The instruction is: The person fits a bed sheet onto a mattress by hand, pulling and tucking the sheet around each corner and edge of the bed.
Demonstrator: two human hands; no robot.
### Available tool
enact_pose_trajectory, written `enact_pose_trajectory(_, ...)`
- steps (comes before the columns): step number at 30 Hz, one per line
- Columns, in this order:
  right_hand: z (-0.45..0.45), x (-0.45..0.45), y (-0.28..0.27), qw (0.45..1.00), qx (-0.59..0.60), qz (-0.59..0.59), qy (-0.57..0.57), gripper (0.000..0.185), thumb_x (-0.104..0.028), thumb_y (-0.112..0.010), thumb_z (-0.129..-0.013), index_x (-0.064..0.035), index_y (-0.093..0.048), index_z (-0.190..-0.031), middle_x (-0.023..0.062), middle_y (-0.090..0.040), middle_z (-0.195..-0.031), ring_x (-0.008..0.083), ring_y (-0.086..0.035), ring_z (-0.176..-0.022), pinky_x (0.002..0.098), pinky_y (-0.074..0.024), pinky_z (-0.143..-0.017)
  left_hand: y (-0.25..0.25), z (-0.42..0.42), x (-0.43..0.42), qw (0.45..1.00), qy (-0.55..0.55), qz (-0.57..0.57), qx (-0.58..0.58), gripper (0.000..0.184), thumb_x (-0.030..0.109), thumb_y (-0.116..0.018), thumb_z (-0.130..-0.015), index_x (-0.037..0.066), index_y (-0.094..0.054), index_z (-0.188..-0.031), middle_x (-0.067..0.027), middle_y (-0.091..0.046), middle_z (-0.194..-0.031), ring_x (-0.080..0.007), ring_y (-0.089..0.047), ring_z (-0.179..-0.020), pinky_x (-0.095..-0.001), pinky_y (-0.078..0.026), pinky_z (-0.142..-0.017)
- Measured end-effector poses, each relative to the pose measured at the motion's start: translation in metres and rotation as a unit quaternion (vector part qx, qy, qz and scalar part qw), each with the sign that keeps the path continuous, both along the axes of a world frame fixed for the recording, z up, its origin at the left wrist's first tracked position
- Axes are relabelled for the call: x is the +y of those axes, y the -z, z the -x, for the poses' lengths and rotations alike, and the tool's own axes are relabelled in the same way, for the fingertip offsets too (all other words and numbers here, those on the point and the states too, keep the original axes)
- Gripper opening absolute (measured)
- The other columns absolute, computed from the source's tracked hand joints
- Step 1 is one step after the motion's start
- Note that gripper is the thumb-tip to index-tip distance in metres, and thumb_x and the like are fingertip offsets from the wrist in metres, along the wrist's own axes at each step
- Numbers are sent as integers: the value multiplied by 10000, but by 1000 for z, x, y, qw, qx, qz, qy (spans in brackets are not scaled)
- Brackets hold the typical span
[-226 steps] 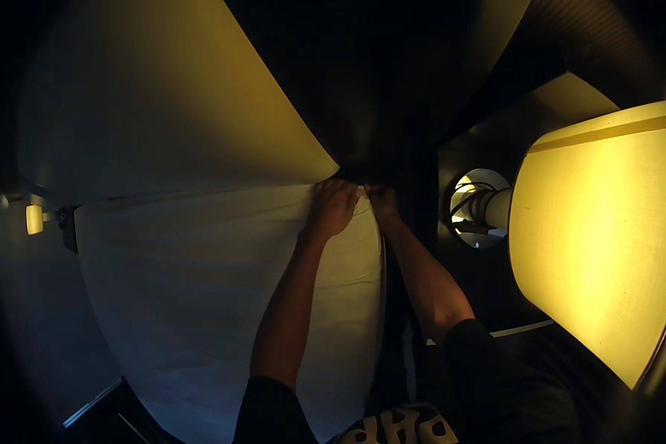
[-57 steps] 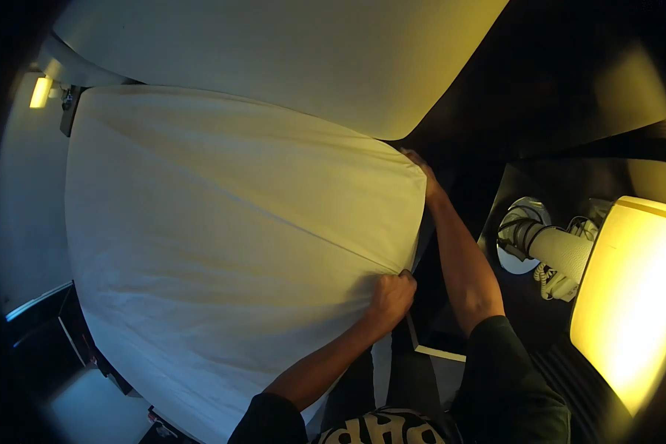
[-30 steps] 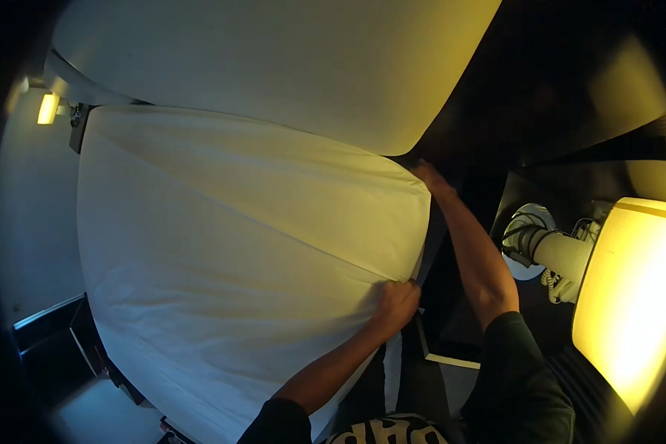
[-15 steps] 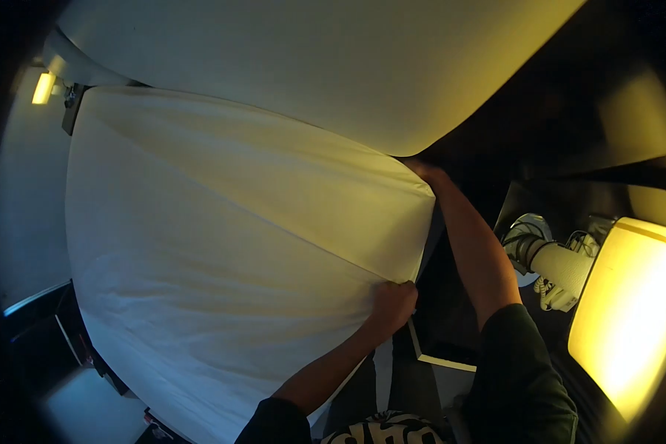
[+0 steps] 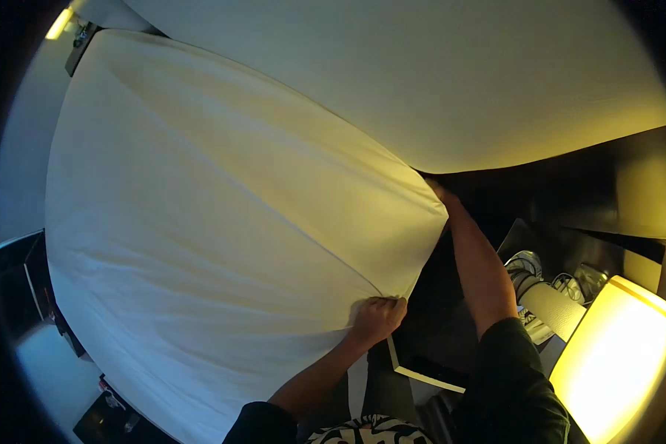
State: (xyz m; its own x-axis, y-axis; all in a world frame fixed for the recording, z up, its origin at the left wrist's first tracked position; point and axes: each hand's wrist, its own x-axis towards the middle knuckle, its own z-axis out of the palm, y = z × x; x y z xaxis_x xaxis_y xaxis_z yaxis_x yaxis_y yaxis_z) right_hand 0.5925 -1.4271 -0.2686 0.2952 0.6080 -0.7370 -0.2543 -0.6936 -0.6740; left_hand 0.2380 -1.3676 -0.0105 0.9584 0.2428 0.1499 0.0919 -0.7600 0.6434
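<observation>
A white sheet [image 5: 222, 214] covers the wide mattress, with a long diagonal crease running down to its right edge. My left hand [image 5: 378, 318] is closed on the sheet's edge at the lower right, the fabric bunched under the fingers. My right hand [image 5: 438, 191] reaches behind the sheet's far right corner, beside the padded headboard [image 5: 436, 96]. Its fingers are mostly hidden by the corner and by shadow, so its grip cannot be made out.
At the right a lit lamp [image 5: 616, 362] stands on a dark nightstand [image 5: 451, 325], with a corded object near its base. A small wall light [image 5: 59, 24] glows at the upper left. Dark furniture [image 5: 111, 418] lies beyond the bed's lower left.
Both hands were together at the corner; my left hand then moved down along the sheet's edge. Lately the view has tilted, and my right hand has stayed at the corner.
</observation>
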Motion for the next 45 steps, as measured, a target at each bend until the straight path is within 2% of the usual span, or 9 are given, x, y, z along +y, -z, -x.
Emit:
enact_pose_trajectory(2,-1,-22,46,998,27,-29,-53,464,-344,-507,-906,-74,-487,-1283,109,-549,-1209,198,-535,-1040,350,-443,-880,-7,-2,6,999,16,-20,22,144,164,-627,-766,93,-519,-702,-55,-548,-538,-205,-592,-509,-345,-490,-514)
enact_pose_trajectory(5,25,-27,12,955,100,18,278,414,-329,-517,-899,-65,-538,-1217,88,-607,-1095,201,-588,-917,351,-482,-802,-7,-2,1,999,28,-10,25,140,179,-640,-773,100,-530,-737,-51,-553,-558,-203,-595,-524,-330,-495,-532)
enact_pose_trajectory(11,68,8,-67,899,77,-154,403,388,-335,-489,-903,-43,-583,-1140,74,-624,-1032,186,-591,-873,340,-472,-793,-45,-6,20,975,-54,177,122,150,195,-694,-763,106,-597,-837,-57,-610,-771,-229,-610,-754,-355,-482,-703)
enact_pose_trajectory(14,121,4,-104,825,113,-232,504,410,-362,-468,-911,-22,-619,-1085,69,-639,-992,163,-581,-842,316,-456,-788,-72,-18,63,996,-81,-37,1,176,206,-717,-738,109,-603,-831,-43,-585,-937,-229,-529,-971,-410,-381,-872)
enact_pose_trajectory(17,163,11,-135,775,97,-228,582,377,-335,-470,-918,-24,-639,-1047,75,-638,-993,155,-581,-797,307,-467,-737,-47,-13,87,998,-1,-47,-28,193,202,-718,-724,110,-599,-845,-18,-554,-989,-224,-450,-1059,-449,-279,-945)
enact_pose_trajectory(21,181,4,-154,772,-86,-166,608,343,-296,-488,-921,-11,-636,-1039,100,-643,-968,154,-588,-767,316,-479,-700,-36,-18,80,997,7,-75,-13,141,175,-688,-748,114,-594,-834,-3,-556,-947,-215,-472,-993,-439,-300,-915)
enact_pose_trajectory(26,137,-17,-121,901,-322,-14,292,349,-281,-484,-927,25,-554,-1080,230,-638,-889,375,-621,-831,393,-476,-725,-35,-12,70,996,12,-88,-2,100,155,-654,-777,112,-577,-824,4,-543,-908,-214,-471,-918,-428,-297,-896)
enact_pose_trajectory(31,163,4,-172,854,-335,47,396,336,-282,-480,-924,25,-550,-1040,268,-616,-910,456,-578,-882,446,-473,-725,-41,1,74,990,66,-111,59,100,177,-618,-820,107,-547,-821,-8,-496,-840,-211,-465,-881,-416,-304,-865)
enact_pose_trajectory(45,151,5,-169,877,-253,102,395,368,-325,-515,-891,30,-560,-979,292,-594,-981,461,-545,-971,486,-449,-808,-41,-13,69,978,108,-154,94,74,146,-576,-849,102,-517,-846,-49,-487,-853,-237,-446,-864,-401,-297,-839)
